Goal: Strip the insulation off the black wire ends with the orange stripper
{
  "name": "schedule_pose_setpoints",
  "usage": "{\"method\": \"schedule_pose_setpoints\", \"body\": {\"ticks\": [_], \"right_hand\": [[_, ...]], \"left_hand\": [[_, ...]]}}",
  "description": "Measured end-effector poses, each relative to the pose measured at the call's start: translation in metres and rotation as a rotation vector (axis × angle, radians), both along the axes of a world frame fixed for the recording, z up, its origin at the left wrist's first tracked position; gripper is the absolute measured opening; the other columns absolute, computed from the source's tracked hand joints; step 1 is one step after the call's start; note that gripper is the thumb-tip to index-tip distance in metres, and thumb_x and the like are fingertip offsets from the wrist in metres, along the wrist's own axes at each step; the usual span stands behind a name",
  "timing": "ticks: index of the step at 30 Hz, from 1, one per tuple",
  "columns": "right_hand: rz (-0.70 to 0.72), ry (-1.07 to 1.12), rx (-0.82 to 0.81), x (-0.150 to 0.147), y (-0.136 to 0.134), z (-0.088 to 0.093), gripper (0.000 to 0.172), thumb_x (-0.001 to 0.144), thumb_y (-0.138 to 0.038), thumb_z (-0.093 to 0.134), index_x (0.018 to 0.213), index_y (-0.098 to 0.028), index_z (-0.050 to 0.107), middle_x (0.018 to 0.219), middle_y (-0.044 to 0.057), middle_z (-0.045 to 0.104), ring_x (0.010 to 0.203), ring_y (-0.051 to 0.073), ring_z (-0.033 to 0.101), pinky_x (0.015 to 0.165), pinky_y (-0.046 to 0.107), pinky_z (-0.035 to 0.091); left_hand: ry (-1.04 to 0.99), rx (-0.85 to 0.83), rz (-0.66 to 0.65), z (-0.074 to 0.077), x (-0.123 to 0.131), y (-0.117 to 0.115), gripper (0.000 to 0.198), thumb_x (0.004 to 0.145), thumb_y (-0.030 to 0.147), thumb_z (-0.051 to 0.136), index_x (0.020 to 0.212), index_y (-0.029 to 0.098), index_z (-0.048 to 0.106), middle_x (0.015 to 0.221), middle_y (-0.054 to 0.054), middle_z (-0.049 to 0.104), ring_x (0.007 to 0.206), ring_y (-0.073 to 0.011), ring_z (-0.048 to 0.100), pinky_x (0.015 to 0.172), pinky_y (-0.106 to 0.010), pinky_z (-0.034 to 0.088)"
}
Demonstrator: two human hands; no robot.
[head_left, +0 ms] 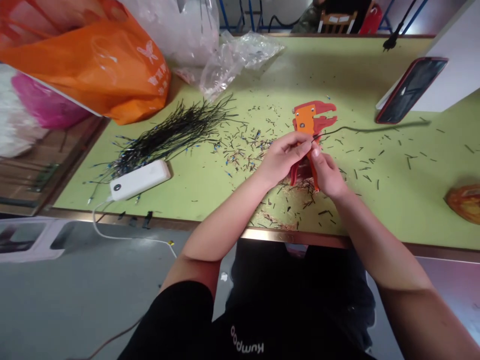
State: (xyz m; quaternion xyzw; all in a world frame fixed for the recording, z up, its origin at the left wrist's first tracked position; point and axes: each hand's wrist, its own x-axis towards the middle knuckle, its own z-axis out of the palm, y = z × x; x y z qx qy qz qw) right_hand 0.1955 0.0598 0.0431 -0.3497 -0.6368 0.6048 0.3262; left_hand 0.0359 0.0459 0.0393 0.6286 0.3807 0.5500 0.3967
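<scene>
An orange-red wire stripper [309, 119] stands upright over the green table [210, 180], jaws at the top. My right hand [328, 172] is wrapped round its handles. My left hand [281, 157] pinches a thin black wire [360, 129] at the tool's jaws; the wire trails off to the right across the table. A bundle of black wires [168, 135] with blue tips lies to the left of my hands. Cut wire bits [243, 147] litter the table around the tool.
A white power bank [139, 180] with a white cable lies near the front left edge. An orange bag [93, 60] and clear plastic bags [232, 55] sit at the back left. A phone [410, 89] leans on a white box at the right. An orange packet [465, 202] lies far right.
</scene>
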Motion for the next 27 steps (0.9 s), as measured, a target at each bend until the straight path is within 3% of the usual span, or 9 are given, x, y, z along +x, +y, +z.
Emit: {"method": "schedule_pose_setpoints", "body": {"ticks": [4,8,10,13,17,20,23,25,27], "right_hand": [[-0.235,-0.061,0.272,0.000,-0.008,0.007,0.060,0.095,-0.081,0.050,0.114,-0.029,0.071,0.102,0.008,0.073,0.088,0.026,0.074,0.073,0.044,0.066],[-0.318,-0.072,0.449,-0.003,-0.012,0.011,0.059,0.098,-0.075,0.049,0.140,-0.034,0.055,0.135,0.010,0.064,0.117,0.028,0.071,0.091,0.046,0.064],[-0.348,-0.093,0.534,-0.005,-0.014,0.011,0.057,0.100,-0.072,0.044,0.144,-0.036,0.052,0.139,0.011,0.061,0.126,0.030,0.066,0.097,0.049,0.062],[-0.453,-0.138,0.592,-0.006,-0.017,0.011,0.046,0.105,-0.064,0.031,0.130,-0.037,0.060,0.132,0.010,0.062,0.129,0.031,0.064,0.098,0.051,0.060],[-0.601,-0.034,0.504,0.002,-0.009,0.022,0.052,0.107,-0.059,0.013,0.111,-0.034,0.060,0.105,0.009,0.064,0.107,0.027,0.071,0.092,0.047,0.060],[-0.696,0.087,0.440,0.018,0.008,0.033,0.055,0.106,-0.066,0.014,0.104,-0.031,0.057,0.083,0.004,0.052,0.087,0.024,0.069,0.080,0.042,0.057],[-0.790,0.428,0.353,0.042,0.028,0.038,0.050,0.098,-0.078,0.040,0.092,-0.031,0.058,0.068,-0.004,0.027,0.056,0.016,0.043,0.063,0.033,0.048],[-0.724,0.465,0.326,0.061,0.040,0.035,0.047,0.090,-0.079,0.057,0.089,-0.032,0.064,0.064,-0.006,0.015,0.050,0.015,0.024,0.052,0.031,0.036],[-0.692,0.500,0.357,0.076,0.048,0.031,0.045,0.088,-0.077,0.061,0.090,-0.034,0.070,0.063,-0.007,0.008,0.050,0.014,0.015,0.048,0.031,0.028]], "left_hand": [[0.076,0.119,0.232,-0.001,-0.005,-0.002,0.039,0.109,0.058,0.045,0.118,0.030,0.070,0.119,-0.003,0.075,0.118,-0.0201,0.072,0.100,-0.042,0.061],[0.191,0.244,0.488,0.003,-0.007,-0.006,0.033,0.111,0.048,0.046,0.112,0.028,0.072,0.117,-0.005,0.074,0.114,-0.0203,0.071,0.099,-0.042,0.060],[0.310,0.292,0.510,0.003,-0.003,-0.009,0.027,0.109,0.043,0.052,0.108,0.027,0.074,0.122,-0.006,0.073,0.111,-0.0210,0.071,0.096,-0.041,0.060],[0.492,0.364,0.452,0.000,0.004,-0.015,0.023,0.109,0.033,0.053,0.113,0.028,0.075,0.133,-0.007,0.070,0.115,-0.0219,0.070,0.091,-0.039,0.060],[0.502,0.431,0.403,-0.002,0.003,-0.016,0.028,0.110,0.033,0.049,0.122,0.034,0.074,0.132,-0.005,0.070,0.118,-0.0225,0.069,0.094,-0.042,0.060],[0.405,0.371,0.447,-0.002,-0.008,-0.008,0.036,0.112,0.043,0.041,0.132,0.038,0.070,0.133,-0.005,0.070,0.122,-0.0243,0.068,0.101,-0.049,0.058],[0.206,0.271,0.506,-0.004,-0.027,0.005,0.045,0.110,0.057,0.038,0.148,0.044,0.058,0.140,-0.004,0.067,0.129,-0.0260,0.066,0.103,-0.048,0.059],[0.074,0.181,0.541,-0.006,-0.041,0.013,0.052,0.107,0.066,0.039,0.156,0.050,0.046,0.148,-0.003,0.063,0.132,-0.0258,0.064,0.101,-0.043,0.060],[0.007,0.115,0.574,-0.009,-0.054,0.019,0.060,0.104,0.071,0.040,0.161,0.054,0.035,0.153,-0.001,0.059,0.135,-0.0261,0.062,0.099,-0.041,0.061]]}}
